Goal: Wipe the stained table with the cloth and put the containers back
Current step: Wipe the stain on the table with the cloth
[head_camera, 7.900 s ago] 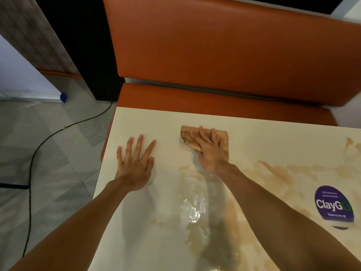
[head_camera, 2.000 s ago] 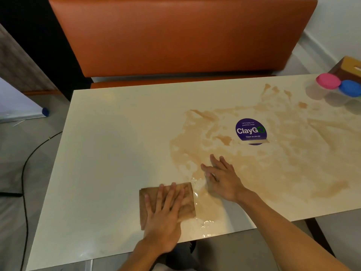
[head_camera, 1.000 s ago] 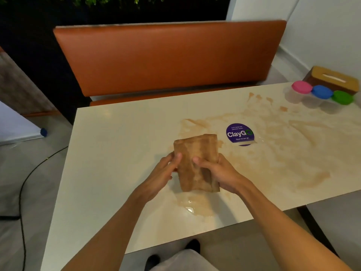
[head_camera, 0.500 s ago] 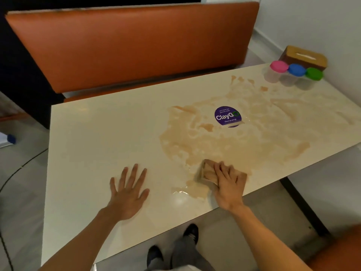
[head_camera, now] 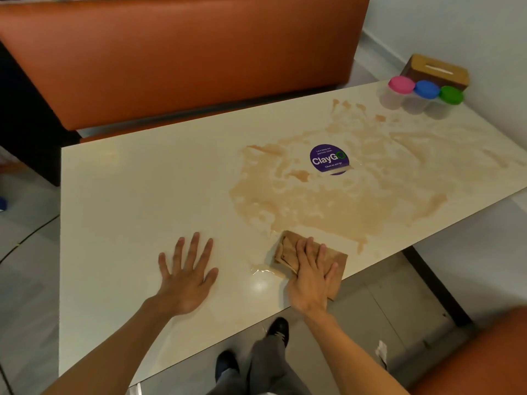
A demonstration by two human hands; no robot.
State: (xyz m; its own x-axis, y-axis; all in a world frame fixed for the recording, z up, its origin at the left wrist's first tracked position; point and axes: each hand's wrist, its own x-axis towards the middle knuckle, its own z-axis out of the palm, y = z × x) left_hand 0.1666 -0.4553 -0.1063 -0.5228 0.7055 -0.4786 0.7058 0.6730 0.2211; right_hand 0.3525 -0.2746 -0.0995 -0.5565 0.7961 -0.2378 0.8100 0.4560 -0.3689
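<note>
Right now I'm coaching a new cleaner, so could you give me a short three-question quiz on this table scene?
1. True or false: the right hand presses flat on the brown cloth.
2. Pick one: the left hand is A) gripping the cloth, B) lying flat on the table, C) raised in the air.
3. Fill in: the three containers at the far corner have pink, blue and ___ lids.

Key: 1 true; 2 B; 3 green.
</note>
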